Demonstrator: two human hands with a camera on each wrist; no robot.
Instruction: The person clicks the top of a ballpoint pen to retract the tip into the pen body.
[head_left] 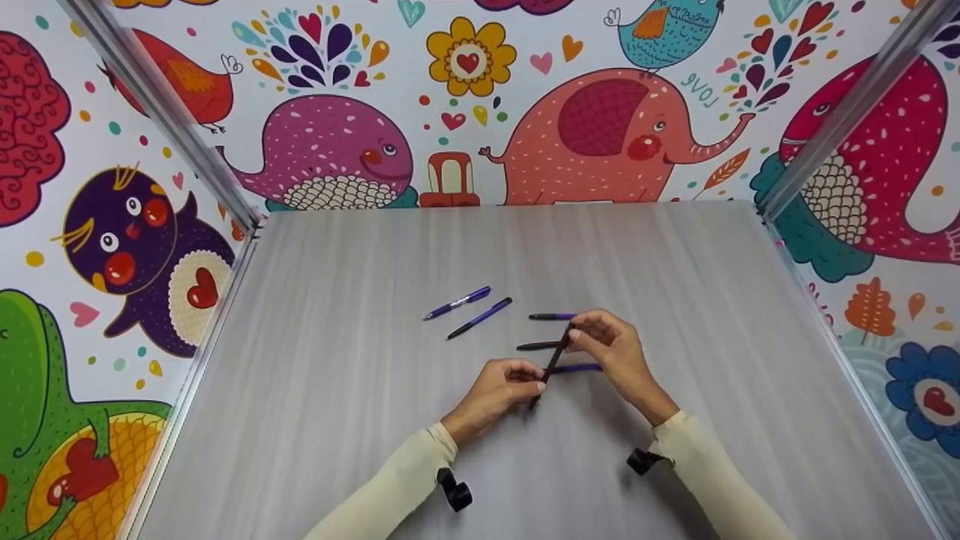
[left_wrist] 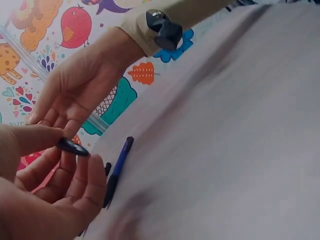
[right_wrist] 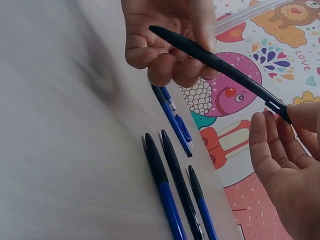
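A black pen (head_left: 556,356) is held aslant above the table by both hands. My left hand (head_left: 499,390) pinches it near its lower, tapered end, between thumb and fingers. The clip end is pinched by my right hand (head_left: 619,352); the clip shows on the pen (right_wrist: 272,105) in the right wrist view. Below the hands lie three pens side by side: a blue-and-black pen (head_left: 550,316), a black pen (head_left: 534,346) and another blue-and-black pen (head_left: 579,367). The right hand and the held pen cover parts of them in the head view.
To the left on the grey table (head_left: 337,337) lie two more pens, a blue one with a clear section (head_left: 457,303) and a blue-and-black one (head_left: 480,318). Printed cartoon walls (head_left: 465,120) with metal corner posts (head_left: 165,112) enclose the back and sides.
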